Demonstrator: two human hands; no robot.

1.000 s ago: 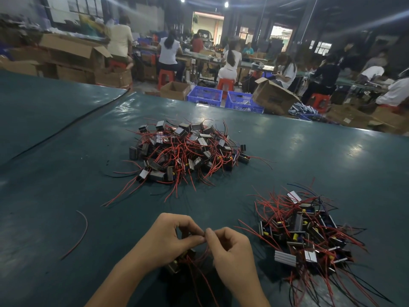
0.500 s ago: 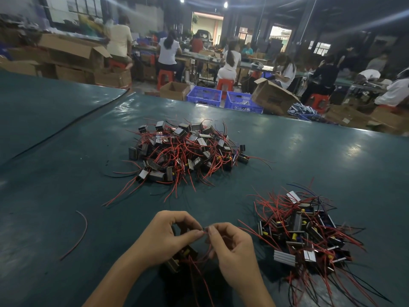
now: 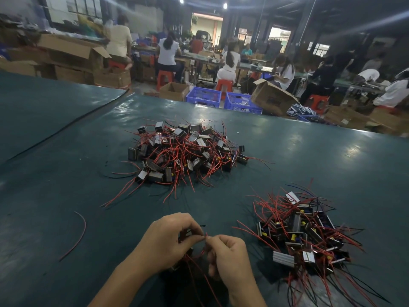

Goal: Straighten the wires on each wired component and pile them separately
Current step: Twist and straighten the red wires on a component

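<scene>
My left hand grips a small dark wired component, mostly hidden under its fingers. My right hand pinches the tip of a red wire of that component, fingertip to fingertip with the left. More red wires trail down from the component between my wrists. A large tangled pile of components with red wires lies in the middle of the table. A second pile, with red and black wires, sits to the right of my hands.
The table top is dark green. A loose red wire lies left of my hands. Beyond the far edge stand cardboard boxes, blue crates and people seated at benches.
Both hands have stayed close together at the near edge. The right fingers have slid along the wire to its tip and the hands sit slightly further apart.
</scene>
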